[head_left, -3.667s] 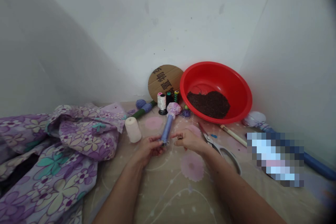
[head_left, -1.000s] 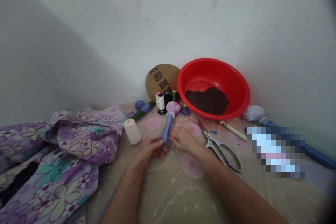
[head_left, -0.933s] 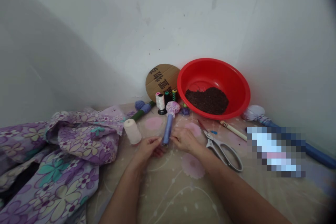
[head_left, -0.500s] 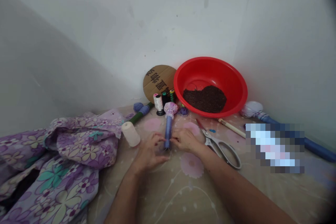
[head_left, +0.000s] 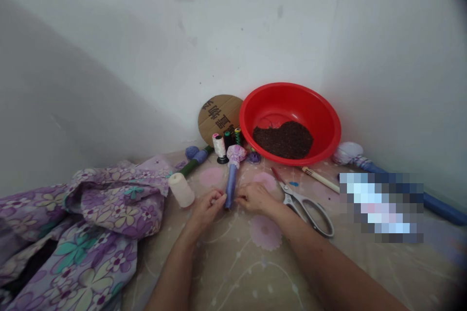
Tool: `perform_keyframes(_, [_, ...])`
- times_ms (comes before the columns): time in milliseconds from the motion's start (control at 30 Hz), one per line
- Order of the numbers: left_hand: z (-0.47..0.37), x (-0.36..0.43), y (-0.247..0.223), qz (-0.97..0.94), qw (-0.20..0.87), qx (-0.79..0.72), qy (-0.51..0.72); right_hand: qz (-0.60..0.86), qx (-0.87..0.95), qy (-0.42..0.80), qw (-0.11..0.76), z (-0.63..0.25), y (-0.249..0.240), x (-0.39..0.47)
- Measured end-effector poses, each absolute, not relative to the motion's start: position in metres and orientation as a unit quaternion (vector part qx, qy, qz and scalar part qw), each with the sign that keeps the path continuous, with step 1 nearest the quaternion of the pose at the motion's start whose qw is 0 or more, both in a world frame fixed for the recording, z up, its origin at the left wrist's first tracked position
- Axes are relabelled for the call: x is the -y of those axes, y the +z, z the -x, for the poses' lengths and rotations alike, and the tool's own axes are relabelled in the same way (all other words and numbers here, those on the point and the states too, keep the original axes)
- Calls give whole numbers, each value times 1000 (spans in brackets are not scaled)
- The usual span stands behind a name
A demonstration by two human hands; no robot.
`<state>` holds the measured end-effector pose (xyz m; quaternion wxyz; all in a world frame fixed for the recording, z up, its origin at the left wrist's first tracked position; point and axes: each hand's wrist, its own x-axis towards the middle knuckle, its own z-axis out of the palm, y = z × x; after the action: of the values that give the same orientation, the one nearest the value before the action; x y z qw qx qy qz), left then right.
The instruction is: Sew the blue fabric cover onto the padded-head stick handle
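Observation:
A short stick wrapped in blue, with a bunched floral cloth head, lies on the table pointing away from me. My left hand is closed, thumb and forefinger pinched against the left side of the stick's near end. On the other side my right hand is also closed in a pinch, its fingertips just beside the stick; what they hold, if anything, is too small to make out. A white thread cone lies tilted left of my left hand. Scissors with grey handles rest right of my right hand.
A red basin with dark brown filling stands at the back, beside a cardboard disc and several thread spools. Purple floral cloth is heaped at left. A long blue stick with a white head lies at right.
My left hand's fingers have drawn together from a spread pose to a pinch at the stick. The stick's near end has shifted slightly left; my right hand stays close by.

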<state>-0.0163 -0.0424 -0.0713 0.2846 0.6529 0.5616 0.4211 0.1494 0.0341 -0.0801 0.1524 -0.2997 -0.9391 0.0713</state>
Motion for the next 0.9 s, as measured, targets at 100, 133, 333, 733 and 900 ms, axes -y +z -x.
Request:
perform_keyframes(100, [13, 38, -74, -618, 338, -570, 423, 300, 940, 70, 149, -150, -80, -34])
perform_keyframes(133, [12, 37, -75, -603, 355, -576, 423, 301, 940, 69, 148, -150, -80, -34])
perform_keyframes(333, [8, 33, -73, -544, 394, -613, 416, 308, 941, 70, 120, -151, -78, -32])
perform_keyframes(733, [7, 29, -50, -529, 450, -646, 317, 315, 940, 84, 102, -150, -76, -29])
perform_keyframes(900, [3, 25, -45, -547, 449, -643, 293, 313, 941, 85, 100, -151, -75, -29])
